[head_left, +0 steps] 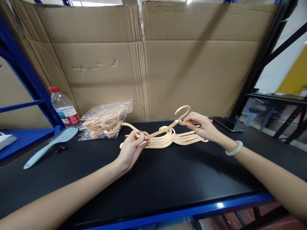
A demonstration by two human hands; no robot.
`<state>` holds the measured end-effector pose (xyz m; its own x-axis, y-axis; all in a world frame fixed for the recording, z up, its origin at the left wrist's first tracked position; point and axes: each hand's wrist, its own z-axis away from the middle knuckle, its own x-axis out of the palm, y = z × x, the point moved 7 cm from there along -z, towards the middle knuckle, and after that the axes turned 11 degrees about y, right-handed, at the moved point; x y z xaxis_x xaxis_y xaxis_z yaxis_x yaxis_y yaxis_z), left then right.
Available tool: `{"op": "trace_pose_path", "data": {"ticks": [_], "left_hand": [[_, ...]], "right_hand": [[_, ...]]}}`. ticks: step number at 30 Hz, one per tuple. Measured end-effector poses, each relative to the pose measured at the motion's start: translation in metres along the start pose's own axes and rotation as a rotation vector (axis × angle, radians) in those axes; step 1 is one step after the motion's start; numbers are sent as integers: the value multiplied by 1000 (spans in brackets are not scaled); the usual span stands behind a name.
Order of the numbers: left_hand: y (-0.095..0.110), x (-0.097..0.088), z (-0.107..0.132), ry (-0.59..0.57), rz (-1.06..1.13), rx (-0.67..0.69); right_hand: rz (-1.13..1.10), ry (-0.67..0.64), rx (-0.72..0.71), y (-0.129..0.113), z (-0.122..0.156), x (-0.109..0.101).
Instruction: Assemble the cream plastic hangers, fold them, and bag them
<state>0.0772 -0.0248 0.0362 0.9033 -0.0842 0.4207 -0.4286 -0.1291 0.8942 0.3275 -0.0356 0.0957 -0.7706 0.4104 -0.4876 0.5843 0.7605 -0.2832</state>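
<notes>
A cream plastic hanger [165, 127] is held above the black tabletop [153, 179] by both of my hands. My left hand [131, 150] is closed on its left arm, and my right hand [202, 127] pinches its right arm just beside the hook. Under it lies a small stack of the same cream hangers [168, 141], flat on the table. A white coiled band sits on my right wrist.
A clear plastic bag of more hangers [105, 121] lies at the back left, beside a water bottle [64, 108] with a red cap. A light blue hairbrush [49, 145] lies at left. A dark phone [227, 124] rests at back right. Cardboard sheets [168, 60] wall the back.
</notes>
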Motion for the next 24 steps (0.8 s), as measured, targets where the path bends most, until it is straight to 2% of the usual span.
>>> {"op": "trace_pose_path", "data": {"ticks": [10,24], "left_hand": [[-4,-3,1,53,3,-61],[-1,-13,0,186,-34,10]], "right_hand": [[5,36,-66,-10,1,0],[63,23,28,-16,3,6]]}}
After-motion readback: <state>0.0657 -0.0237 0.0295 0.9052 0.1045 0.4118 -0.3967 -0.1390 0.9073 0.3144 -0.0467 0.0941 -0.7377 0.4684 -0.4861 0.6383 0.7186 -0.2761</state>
